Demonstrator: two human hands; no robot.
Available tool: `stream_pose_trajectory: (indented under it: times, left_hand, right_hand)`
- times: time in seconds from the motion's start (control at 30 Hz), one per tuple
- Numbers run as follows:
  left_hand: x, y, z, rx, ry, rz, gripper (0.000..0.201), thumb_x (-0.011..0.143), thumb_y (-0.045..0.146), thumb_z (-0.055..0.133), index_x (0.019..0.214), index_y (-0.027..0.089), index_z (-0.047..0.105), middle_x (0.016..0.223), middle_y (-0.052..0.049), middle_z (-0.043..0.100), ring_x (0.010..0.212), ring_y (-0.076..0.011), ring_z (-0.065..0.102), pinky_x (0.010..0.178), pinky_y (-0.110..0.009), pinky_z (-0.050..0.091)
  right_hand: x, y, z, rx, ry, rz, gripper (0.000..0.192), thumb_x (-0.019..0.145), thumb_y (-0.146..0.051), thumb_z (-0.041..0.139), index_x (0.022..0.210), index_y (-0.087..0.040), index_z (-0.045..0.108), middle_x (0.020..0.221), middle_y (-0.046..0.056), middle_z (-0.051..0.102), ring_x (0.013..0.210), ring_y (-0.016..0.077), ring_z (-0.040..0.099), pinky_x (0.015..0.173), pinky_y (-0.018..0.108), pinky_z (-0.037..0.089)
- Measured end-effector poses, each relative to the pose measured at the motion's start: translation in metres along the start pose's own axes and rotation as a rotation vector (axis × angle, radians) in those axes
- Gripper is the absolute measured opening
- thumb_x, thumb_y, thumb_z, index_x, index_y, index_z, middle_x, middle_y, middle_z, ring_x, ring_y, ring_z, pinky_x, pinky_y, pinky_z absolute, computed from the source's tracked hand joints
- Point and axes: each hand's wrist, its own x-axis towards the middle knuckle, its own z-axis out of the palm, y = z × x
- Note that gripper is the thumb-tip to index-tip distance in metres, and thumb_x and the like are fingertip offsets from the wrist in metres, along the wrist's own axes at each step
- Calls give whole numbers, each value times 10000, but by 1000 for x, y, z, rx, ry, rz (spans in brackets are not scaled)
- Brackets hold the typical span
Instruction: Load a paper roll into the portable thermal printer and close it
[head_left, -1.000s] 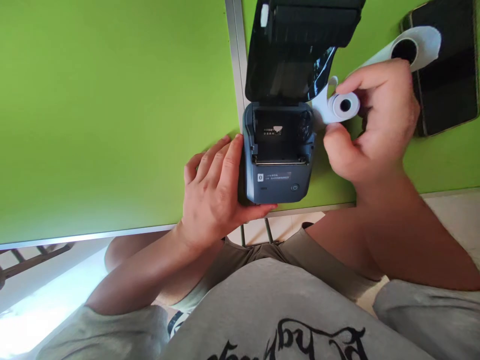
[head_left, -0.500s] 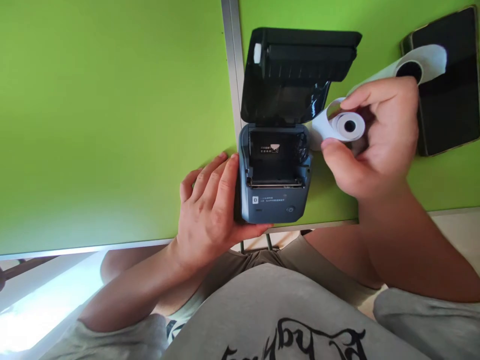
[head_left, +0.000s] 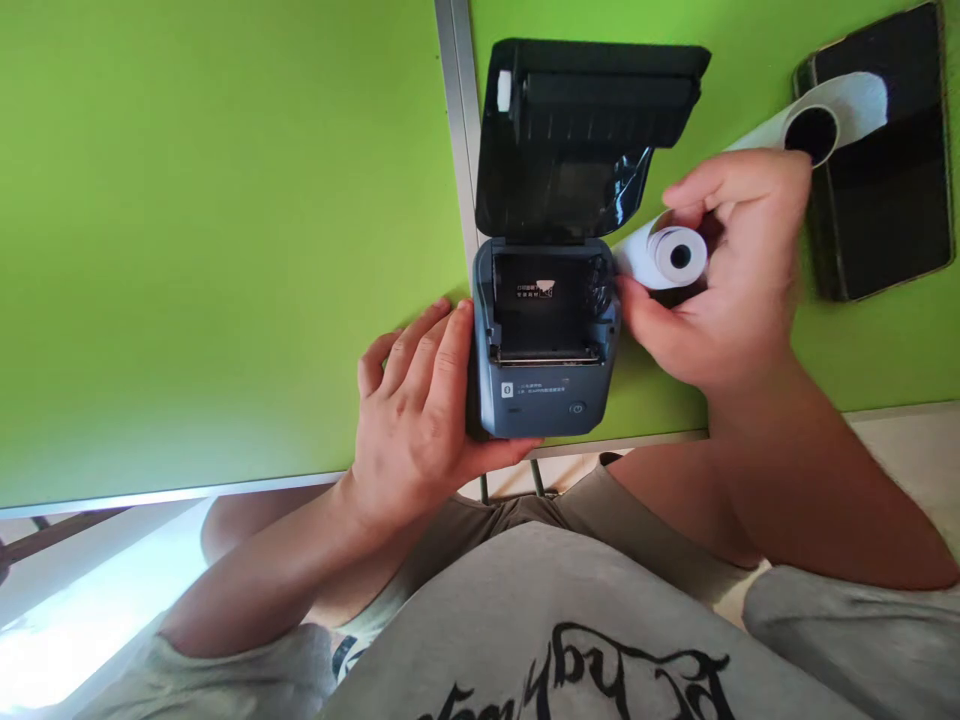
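Note:
A dark blue-grey label printer (head_left: 551, 395) stands on the green table with its black lid (head_left: 562, 190) swung up and its paper bay exposed. My left hand (head_left: 416, 400) grips the printer, fingers along its left side and thumb across the front edge. Just right of the bay, my right hand (head_left: 739, 260) holds a small white paper roll (head_left: 691, 262) between thumb and fingers. The roll's end with its dark core hole faces me; its far part is partly hidden behind the printer.
Behind my right hand lies a larger white paper roll (head_left: 851, 105) with a wide dark core, its loose end over a black phone (head_left: 900, 190). A metal strip (head_left: 456, 110) divides the green tabletop (head_left: 225, 220). The table's front edge runs close below the printer.
My right hand has brought the small roll slightly left, closer to the printer, and the loop of loose paper around it looks tighter. My left hand stays on the printer.

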Motion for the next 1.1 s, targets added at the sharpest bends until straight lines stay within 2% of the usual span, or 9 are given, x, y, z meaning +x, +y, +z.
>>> stream_pose_trajectory:
  times: [0.07, 0.17, 0.3, 0.4, 0.5, 0.63, 0.8, 0.97, 1.1]
  left_hand:
    - [0, 0, 0, 8, 4, 2, 1124, 829, 886, 513, 1627, 139, 255, 1430, -204, 637, 1352, -367, 596, 1150, -439, 369]
    - [0, 0, 1, 19, 1, 2, 1130, 832, 898, 483, 1632, 137, 238, 1428, -209, 636, 1354, -371, 593, 1150, -443, 364]
    - [1, 1, 0, 17, -3, -4, 1098, 846, 873, 502, 1622, 132, 268, 1428, -215, 632, 1351, -369, 592, 1139, -446, 366]
    - [1, 1, 0, 22, -10, -1, 1059, 869, 856, 488, 1607, 120, 303, 1422, -219, 633, 1357, -354, 588, 1136, -440, 364]
    - [2, 0, 0, 25, -12, 4, 1052, 877, 869, 448, 1600, 114, 319, 1418, -218, 636, 1365, -344, 584, 1138, -430, 359]
    - [1, 0, -1, 11, -17, -5, 1079, 856, 887, 458, 1617, 140, 299, 1428, -205, 636, 1363, -346, 587, 1144, -424, 359]
    - [0, 0, -1, -4, -24, -10, 1114, 844, 894, 465, 1640, 145, 249, 1452, -207, 620, 1364, -366, 581, 1152, -440, 354]
    - [0, 0, 1, 16, 3, 0, 1046, 880, 864, 444, 1592, 105, 343, 1433, -224, 629, 1347, -362, 597, 1139, -432, 355]
    - [-1, 1, 3, 30, 15, 0, 1095, 841, 911, 438, 1566, 92, 381, 1419, -230, 635, 1344, -372, 597, 1137, -432, 346]
  right_hand:
    - [1, 2, 3, 98, 0, -21, 587, 764, -190, 632, 1304, -347, 462, 1061, 14, 509, 901, 132, 567, 767, 319, 532]
    - [2, -1, 3, 185, 4, -7, 643, 766, -146, 614, 1344, -365, 439, 1124, 14, 533, 986, 140, 612, 813, 321, 568]
    - [3, -8, -3, 7, -55, 11, 476, 782, -139, 578, 1226, -300, 524, 1121, 24, 614, 1056, 196, 638, 910, 411, 575]
    - [3, -9, -7, -113, -74, -22, 423, 777, -120, 561, 1170, -276, 559, 1071, 40, 596, 1031, 200, 617, 883, 403, 558]
    - [2, -8, -7, -96, -63, -12, 487, 768, -147, 553, 1230, -299, 533, 1069, 35, 582, 1011, 192, 603, 858, 391, 546]
    - [1, -7, -5, -89, -83, 39, 565, 722, -143, 588, 1249, -328, 507, 1116, 15, 614, 1048, 189, 630, 912, 388, 568]
    - [2, -7, -6, -99, -108, 93, 521, 749, -125, 600, 1220, -320, 495, 1160, 16, 650, 1090, 196, 660, 975, 378, 582]
    - [2, -11, -8, -132, -121, 87, 484, 777, -117, 598, 1209, -309, 491, 1166, 17, 643, 1096, 193, 654, 974, 358, 569]
    - [0, -17, -12, -158, -154, 103, 410, 812, -89, 567, 1163, -295, 516, 1121, 30, 625, 1079, 197, 636, 963, 362, 548]
